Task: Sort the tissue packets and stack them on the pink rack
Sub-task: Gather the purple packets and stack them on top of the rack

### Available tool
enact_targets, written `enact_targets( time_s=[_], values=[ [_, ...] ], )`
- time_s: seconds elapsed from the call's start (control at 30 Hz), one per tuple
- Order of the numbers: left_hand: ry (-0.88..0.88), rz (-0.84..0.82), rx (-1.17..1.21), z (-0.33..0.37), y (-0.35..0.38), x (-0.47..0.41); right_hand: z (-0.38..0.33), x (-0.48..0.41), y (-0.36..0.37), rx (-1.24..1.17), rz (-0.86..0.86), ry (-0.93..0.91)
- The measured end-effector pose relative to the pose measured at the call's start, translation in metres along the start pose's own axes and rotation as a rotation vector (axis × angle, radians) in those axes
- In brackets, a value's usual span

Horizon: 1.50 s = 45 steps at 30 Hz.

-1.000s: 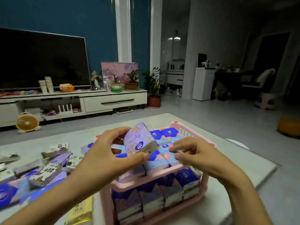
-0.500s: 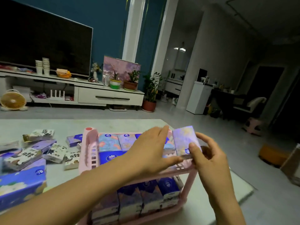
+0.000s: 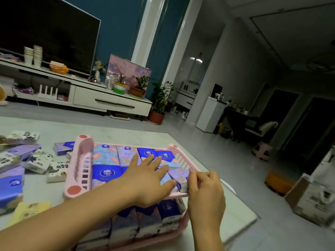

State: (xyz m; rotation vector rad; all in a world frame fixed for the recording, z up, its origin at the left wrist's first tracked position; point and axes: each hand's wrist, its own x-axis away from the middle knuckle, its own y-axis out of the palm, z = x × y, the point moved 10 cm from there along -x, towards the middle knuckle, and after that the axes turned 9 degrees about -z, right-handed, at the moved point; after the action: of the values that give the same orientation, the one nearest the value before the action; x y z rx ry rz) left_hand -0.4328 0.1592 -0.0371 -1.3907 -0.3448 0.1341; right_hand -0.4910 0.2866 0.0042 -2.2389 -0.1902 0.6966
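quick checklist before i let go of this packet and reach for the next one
1. Purple packet lying flat in the front right corner of the top shelf: cannot tell, the right hand hides its edge.
2. Right hand pinching the packet's right edge: ok.
3. Left hand flat on the packets beside it: ok.
4. Pink rack standing on the table: ok.
5. Loose packets waiting left of the rack: ok.

Tissue packets (image 3: pixel 107 156) fill the pink rack (image 3: pixel 79 147); loose packets (image 3: pixel 38 160) crowd its left side.
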Motion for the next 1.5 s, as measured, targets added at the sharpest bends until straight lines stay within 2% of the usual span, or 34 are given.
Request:
enact_targets(
  time_s=[0.07,0.23,0.43,0.63,0.73,0.9,1.07,1.17,1.23,1.3,1.37,1.43,1.5],
  values=[
    [0.001,0.011,0.016,-0.002,0.000,0.001,-0.001,0.006,0.005,0.040,-0.029,-0.020],
    [0.001,-0.021,0.044,-0.007,0.003,0.003,0.002,0.020,0.020,-0.042,-0.171,-0.053],
    [0.002,-0.012,0.044,-0.006,0.003,0.002,-0.010,0.028,0.011,0.033,-0.021,-0.084],
    [0.001,0.002,0.046,-0.007,0.003,0.003,-0.022,0.028,0.016,0.371,-0.158,0.007],
    [0.000,0.011,0.053,-0.006,0.003,0.003,-0.022,0.030,0.019,0.332,-0.191,0.022],
    [0.000,0.009,0.049,-0.005,0.003,0.003,-0.016,0.018,0.012,0.093,-0.182,0.056],
    [0.003,0.010,0.052,-0.006,0.002,0.004,-0.018,0.012,0.022,0.294,-0.325,0.021],
    [0.008,0.024,0.060,-0.005,0.001,0.006,-0.022,0.016,0.021,0.450,-0.220,-0.023],
    [0.010,0.033,0.064,-0.005,0.000,0.007,-0.021,0.024,0.024,0.451,-0.174,-0.048],
    [0.010,0.037,0.063,-0.005,0.000,0.008,-0.021,0.029,0.028,0.460,-0.121,-0.179],
    [0.008,0.046,0.065,-0.006,0.000,0.006,-0.030,0.031,0.029,0.521,-0.119,-0.292],
    [0.013,0.054,0.066,-0.006,0.000,0.005,-0.026,0.027,0.031,0.543,-0.197,-0.268],
    [0.026,0.052,0.061,-0.004,0.000,0.004,-0.022,0.021,0.027,0.468,-0.195,-0.224]
  ],
)
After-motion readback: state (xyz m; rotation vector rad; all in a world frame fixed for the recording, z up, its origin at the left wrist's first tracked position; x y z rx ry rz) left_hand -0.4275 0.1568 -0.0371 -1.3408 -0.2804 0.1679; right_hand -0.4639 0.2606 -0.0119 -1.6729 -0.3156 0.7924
